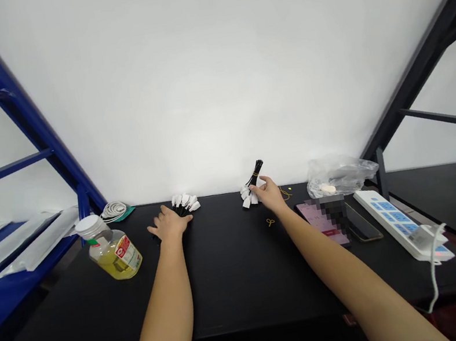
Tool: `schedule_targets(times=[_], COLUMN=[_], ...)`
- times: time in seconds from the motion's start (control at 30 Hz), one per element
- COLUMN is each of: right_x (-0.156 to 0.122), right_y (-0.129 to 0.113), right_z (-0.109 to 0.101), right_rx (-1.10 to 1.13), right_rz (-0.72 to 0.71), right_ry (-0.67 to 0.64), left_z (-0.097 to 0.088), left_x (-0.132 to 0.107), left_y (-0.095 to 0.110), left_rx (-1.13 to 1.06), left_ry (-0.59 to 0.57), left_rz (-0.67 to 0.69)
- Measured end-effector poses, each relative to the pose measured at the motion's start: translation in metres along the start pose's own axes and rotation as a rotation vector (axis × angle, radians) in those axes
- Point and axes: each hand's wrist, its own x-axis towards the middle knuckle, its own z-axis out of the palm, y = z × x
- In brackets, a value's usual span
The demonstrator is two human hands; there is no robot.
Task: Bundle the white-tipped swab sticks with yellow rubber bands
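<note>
The person's left hand [169,223] lies flat and open on the black surface [237,274], its fingertips touching the left-hand bundle [185,203] of black cords with white ends, which rests near the back wall. The right hand [268,194] is closed on the right-hand bundle [251,181], pinching it near its white ends so that the black tail tilts up toward the wall. The pinch sits low on that bundle, so it looks liable to pivot or slip out, and loose cords could fan apart if the binding is weak. The small gold twist tie [270,222] lying just beside the right forearm could be swept off by the arm. The jar of yellow liquid [112,249] stands near the left forearm, and a sideways elbow could knock it over. Counted: two hands, two cord bundles, one jar, one coil of white cable [114,210] at the back left, one crumpled plastic bag [339,174], one white power strip [400,222], one dark phone [363,223] and one twist tie that is plain; a second, fainter one near the right wrist cannot be confirmed.
</note>
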Motion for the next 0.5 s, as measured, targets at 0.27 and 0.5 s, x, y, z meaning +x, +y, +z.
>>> schedule_targets(times=[0.27, 0.5], right_x=[0.000, -0.011], right_y=[-0.004, -0.007], right_z=[0.009, 0.012], right_rx=[-0.460, -0.509], right_rz=[0.048, -0.026], right_ry=[-0.112, -0.128], left_z=[0.007, 0.011], left_x=[-0.002, -0.002], left_y=[0.003, 0.009], left_rx=[0.017, -0.005], left_ry=[-0.072, -0.186], left_rz=[0.111, 0.131])
